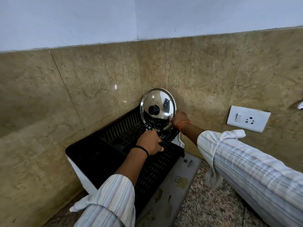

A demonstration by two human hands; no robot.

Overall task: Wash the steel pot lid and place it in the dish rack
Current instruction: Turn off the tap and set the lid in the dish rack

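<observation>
The steel pot lid [161,102], shiny with a black knob, stands on edge at the far end of the black slotted dish rack [154,167], close to the tiled wall corner. My right hand [179,118] grips the lid's lower right rim. My left hand [150,142] is closed on a black piece of the rack just below the lid; what exactly it grips is hidden by the fingers. Both sleeves are striped and rolled up.
The rack sits on a white base [80,172] in the corner of beige tiled walls. A printed mat [173,190] lies beside it on the speckled granite counter [211,205]. A white switch and socket plate [248,118] is on the right wall.
</observation>
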